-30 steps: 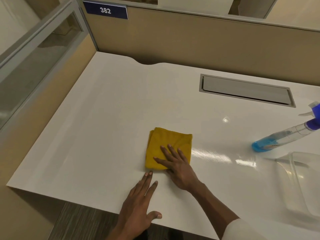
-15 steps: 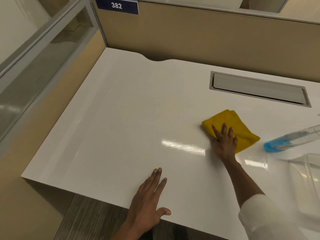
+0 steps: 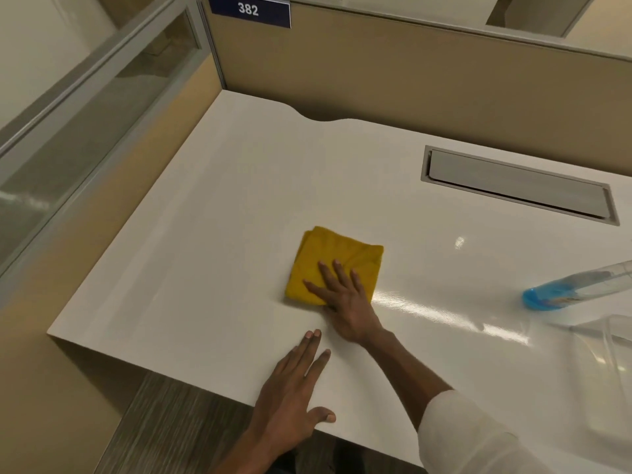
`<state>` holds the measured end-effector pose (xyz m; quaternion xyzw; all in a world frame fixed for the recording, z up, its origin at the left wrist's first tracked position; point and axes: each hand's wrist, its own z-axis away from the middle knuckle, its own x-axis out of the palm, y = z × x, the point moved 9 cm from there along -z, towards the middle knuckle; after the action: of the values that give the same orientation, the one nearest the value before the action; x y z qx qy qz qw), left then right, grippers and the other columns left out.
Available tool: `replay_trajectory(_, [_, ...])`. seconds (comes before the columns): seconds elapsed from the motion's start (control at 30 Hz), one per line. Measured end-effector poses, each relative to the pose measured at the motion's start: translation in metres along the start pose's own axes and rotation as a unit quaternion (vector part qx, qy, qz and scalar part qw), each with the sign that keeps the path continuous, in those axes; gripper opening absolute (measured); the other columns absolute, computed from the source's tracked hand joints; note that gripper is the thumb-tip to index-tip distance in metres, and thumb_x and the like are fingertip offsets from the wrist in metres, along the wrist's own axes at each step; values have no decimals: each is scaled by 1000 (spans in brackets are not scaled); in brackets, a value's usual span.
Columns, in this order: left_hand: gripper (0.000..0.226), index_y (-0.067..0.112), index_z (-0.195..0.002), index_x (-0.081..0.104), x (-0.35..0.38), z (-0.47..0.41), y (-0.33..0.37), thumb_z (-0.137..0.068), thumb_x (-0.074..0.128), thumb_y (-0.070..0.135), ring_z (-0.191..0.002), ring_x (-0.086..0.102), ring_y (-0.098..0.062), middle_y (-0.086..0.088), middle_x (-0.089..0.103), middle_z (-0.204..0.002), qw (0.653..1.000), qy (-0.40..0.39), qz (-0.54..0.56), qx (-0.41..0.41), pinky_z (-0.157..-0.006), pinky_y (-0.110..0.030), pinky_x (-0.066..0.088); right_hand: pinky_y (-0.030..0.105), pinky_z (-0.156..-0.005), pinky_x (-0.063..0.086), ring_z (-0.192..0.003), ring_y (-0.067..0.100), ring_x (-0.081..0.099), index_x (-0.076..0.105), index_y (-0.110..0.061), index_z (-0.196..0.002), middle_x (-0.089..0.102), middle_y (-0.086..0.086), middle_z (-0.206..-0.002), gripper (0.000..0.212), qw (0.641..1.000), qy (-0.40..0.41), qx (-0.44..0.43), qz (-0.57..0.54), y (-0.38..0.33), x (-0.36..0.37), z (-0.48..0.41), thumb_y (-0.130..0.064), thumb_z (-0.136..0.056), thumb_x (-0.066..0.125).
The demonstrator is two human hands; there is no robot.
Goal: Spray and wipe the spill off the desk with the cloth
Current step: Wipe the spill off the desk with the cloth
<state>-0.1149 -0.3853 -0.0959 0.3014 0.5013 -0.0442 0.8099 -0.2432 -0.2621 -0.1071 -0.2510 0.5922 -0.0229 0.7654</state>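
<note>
1. White counter (image 3: pixel 212 234), glossy, fills most of the view; tan partition wall (image 3: pixel 410 80) runs along its far edge, glass-panelled divider (image 3: pixel 85 114) along its left edge.
2. Grey recessed cable tray lid (image 3: pixel 516 184) set in the counter near the far right corner.
3. Blue number plate (image 3: pixel 249 10) reading 382 on the partition above the far left corner.
4. Clear plastic container (image 3: pixel 608 357) at the right edge, partly cut off by the frame.
5. Spray bottle (image 3: pixel 574 285) lying tilted near the right edge, blue liquid pooled at its base end, nozzle out of view; well apart from both hands.
6. Cloth (image 3: pixel 328 254), yellow, folded to a rough square, flat around the middle of the counter, slightly nearer the front edge.
7. Right hand (image 3: pixel 345 299) open, palm down, fingers spread and pressing on the near right part of the cloth; white sleeve (image 3: pixel 478 439) at the forearm.
8. Left hand (image 3: pixel 290 391) open and flat, holding nothing, resting on the front edge of the counter, thumb out, just beside the right wrist, not touching the cloth.
9. Wet shiny streak (image 3: pixel 444 314) on the counter right of the cloth; spill itself not clearly discernible.
</note>
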Motion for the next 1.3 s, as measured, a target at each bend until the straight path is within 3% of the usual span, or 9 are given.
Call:
replay_trajectory(0.13, [110,36,-168,-1,0,1,1,-87,66,70,-156,-30,-3,18,-34,-169,1000,3,1,21,-129,-29,1,55,-130,-4,-162,26,-8,26,-49,-159,3,-8,-175,56,999,27,31,-15,38,-11,30,-41,-104,24])
replay_trajectory(0.3, [109,35,-168,2,-1,2,3,-87,67,68,-155,-29,0,19,-29,-171,999,20,14,30,-127,-27,2,63,-126,13,-162,30,0,31,-47,-158,11,-3,-175,56,981,93,166,-38,129,-40,86,-45,-102,24])
replay_trajectory(0.47, [109,35,-168,8,-1,2,0,-85,69,70,-157,-26,0,19,-25,-172,999,38,13,29,-124,-26,5,66,-126,11,-162,32,-1,31,-42,-159,12,1,-175,59,952,140,271,-25,164,-38,143,-51,-102,22])
replay_trajectory(0.67, [108,37,-168,3,2,3,-2,-87,67,70,-156,-28,0,20,-30,-171,999,32,13,27,-126,-27,1,70,-124,12,-159,46,8,34,-35,-160,18,17,-173,62,869,194,454,-29,126,-16,126,-26,-102,53])
replay_trajectory(0.77, [109,37,-168,2,3,2,-2,-87,66,72,-158,-25,-3,19,-30,-171,999,26,3,26,-127,-28,3,70,-125,8,-159,48,4,31,-35,-161,14,18,-173,63,893,184,410,-29,88,-11,81,-26,-102,52])
replay_trajectory(0.9, [109,39,-168,5,3,1,-2,-84,65,76,-158,-21,-5,17,-25,-172,999,33,-17,9,-124,-26,0,64,-128,-4,-160,39,-13,23,-43,-161,-2,6,-175,58,976,106,188,-12,28,5,31,-40,-103,26])
replay_trajectory(1.0, [109,39,-167,6,1,1,-1,-84,65,76,-159,-17,-8,15,-22,-172,999,33,-16,0,-123,-26,0,64,-128,0,-161,34,-14,20,-47,-161,-2,2,-176,58,994,68,84,-1,10,13,32,-34,-106,34])
replay_trajectory(1.17, [109,37,-168,3,0,2,-2,-86,66,74,-161,-14,-10,14,-22,-173,1000,23,-7,5,-124,-28,4,62,-129,0,-161,29,-15,10,-51,-161,-4,-3,-176,59,996,62,64,20,22,12,80,-35,-109,32])
replay_trajectory(1.3, [110,37,-167,0,-1,3,1,-87,66,71,-159,-21,-5,17,-28,-171,1000,18,-8,16,-128,-28,6,63,-129,4,-162,28,-13,13,-48,-162,-3,-3,-176,56,980,109,165,14,64,-3,129,-35,-107,22])
